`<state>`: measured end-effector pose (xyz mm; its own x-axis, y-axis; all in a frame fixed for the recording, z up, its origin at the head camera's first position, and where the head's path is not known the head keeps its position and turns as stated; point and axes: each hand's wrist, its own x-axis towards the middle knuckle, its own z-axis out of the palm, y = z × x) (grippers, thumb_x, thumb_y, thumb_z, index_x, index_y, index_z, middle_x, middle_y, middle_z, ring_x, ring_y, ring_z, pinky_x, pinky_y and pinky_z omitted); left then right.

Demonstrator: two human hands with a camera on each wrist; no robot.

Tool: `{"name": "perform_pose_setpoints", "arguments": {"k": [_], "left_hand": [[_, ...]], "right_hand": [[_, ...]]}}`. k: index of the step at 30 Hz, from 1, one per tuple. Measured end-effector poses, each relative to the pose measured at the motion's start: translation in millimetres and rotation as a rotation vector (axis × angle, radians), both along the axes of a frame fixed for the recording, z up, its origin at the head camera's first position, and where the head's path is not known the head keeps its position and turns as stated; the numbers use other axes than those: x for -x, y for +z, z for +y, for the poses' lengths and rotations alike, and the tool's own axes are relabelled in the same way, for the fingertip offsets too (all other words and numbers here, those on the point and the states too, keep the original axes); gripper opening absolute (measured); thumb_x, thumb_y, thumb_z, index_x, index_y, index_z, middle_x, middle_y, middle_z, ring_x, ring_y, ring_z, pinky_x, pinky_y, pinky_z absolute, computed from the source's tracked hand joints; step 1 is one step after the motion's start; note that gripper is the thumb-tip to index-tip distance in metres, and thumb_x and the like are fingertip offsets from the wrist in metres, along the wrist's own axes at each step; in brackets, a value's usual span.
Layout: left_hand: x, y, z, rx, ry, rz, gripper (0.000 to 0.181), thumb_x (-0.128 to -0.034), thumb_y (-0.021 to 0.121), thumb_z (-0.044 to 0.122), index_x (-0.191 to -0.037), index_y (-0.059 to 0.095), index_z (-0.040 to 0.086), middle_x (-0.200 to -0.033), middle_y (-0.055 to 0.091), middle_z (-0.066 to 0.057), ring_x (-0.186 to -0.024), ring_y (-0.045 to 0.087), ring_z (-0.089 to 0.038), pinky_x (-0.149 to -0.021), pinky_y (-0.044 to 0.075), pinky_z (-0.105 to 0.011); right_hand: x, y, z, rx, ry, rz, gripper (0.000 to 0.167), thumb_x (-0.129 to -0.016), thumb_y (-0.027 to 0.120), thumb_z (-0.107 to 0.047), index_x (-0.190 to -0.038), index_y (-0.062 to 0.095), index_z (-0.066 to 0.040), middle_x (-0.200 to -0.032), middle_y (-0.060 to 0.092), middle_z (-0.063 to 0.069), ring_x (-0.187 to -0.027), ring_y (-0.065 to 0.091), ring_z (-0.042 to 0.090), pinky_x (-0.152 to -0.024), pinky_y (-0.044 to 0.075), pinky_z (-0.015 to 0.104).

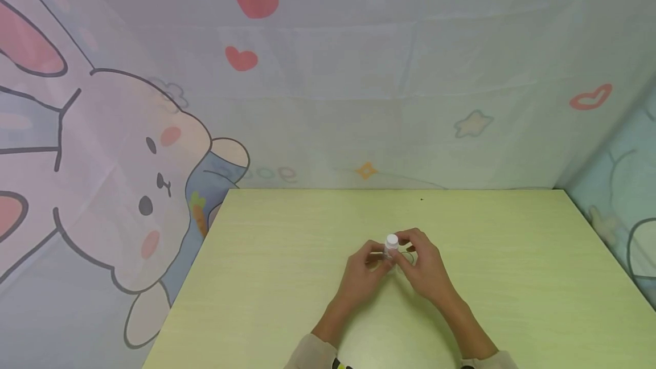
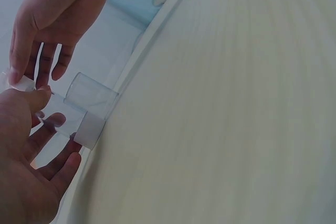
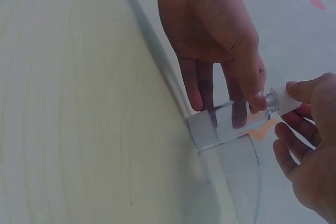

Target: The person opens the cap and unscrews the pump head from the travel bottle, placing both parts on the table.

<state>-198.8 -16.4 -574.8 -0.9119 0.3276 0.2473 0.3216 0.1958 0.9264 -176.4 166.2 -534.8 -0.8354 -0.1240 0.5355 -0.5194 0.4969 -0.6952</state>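
Observation:
A small clear bottle (image 3: 226, 124) with a white base band (image 2: 90, 130) stands on the table between both hands. Its white cap (image 1: 392, 239) is at the top, and part of the threaded neck (image 3: 270, 101) shows just below it in the right wrist view. The left hand (image 1: 361, 275) holds the bottle's body between thumb and fingers. With thumb and fingertips, the right hand (image 1: 425, 266) pinches the cap. Beside the bottle, on the right hand's side, a clear open cylinder (image 2: 92, 95) stands on the table, partly hidden by that hand in the head view.
The pale wooden table (image 1: 287, 255) reaches back to a cloth backdrop (image 1: 328, 73) printed with a rabbit, hearts and stars. A tiny dark speck (image 1: 422, 199) lies near the far edge.

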Motion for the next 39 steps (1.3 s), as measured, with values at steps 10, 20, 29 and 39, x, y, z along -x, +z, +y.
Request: {"name": "perform_pose_setpoints", "arguments": {"k": [10,20,29,39], "left_hand": [[1.5,-0.7,-0.7,-0.019,-0.008,0.004,0.022,-0.1035,0.072,0.031,-0.122,0.067,0.021,-0.128,0.070,0.003,-0.118,0.070,-0.022,-0.105,0.056,-0.040],[1.9,-4.0,-0.2,-0.026,0.003,-0.009,0.023,-0.1023,0.074,0.031,-0.121,0.067,0.021,-0.127,0.071,0.002,-0.117,0.071,-0.023,-0.105,0.057,-0.041],[1.6,-3.8,-0.3,-0.001,0.006,-0.014,0.024,-0.1024,0.074,0.033,-0.122,0.067,0.022,-0.129,0.070,0.002,-0.118,0.070,-0.021,-0.105,0.056,-0.038],[2.2,-4.9,0.2,-0.013,-0.001,-0.006,0.025,-0.1022,0.074,0.032,-0.123,0.067,0.020,-0.127,0.071,0.001,-0.116,0.071,-0.020,-0.104,0.057,-0.038]], "right_hand": [[1.7,2.7,0.4,0.008,0.000,0.003,0.028,-0.098,0.077,-0.008,-0.123,0.066,-0.007,-0.112,0.066,0.000,-0.105,0.062,0.025,-0.085,0.058,0.043],[1.2,1.4,1.2,0.021,-0.007,-0.002,0.028,-0.097,0.078,-0.009,-0.123,0.067,-0.007,-0.113,0.067,0.000,-0.105,0.063,0.028,-0.085,0.058,0.041],[1.3,2.1,1.3,0.037,-0.010,0.005,0.029,-0.096,0.079,-0.008,-0.122,0.067,-0.007,-0.112,0.067,0.000,-0.105,0.064,0.027,-0.085,0.058,0.040],[0.2,2.9,2.7,0.049,-0.014,0.018,0.029,-0.096,0.079,-0.007,-0.123,0.067,-0.006,-0.113,0.068,0.000,-0.105,0.065,0.030,-0.083,0.058,0.045]]}}
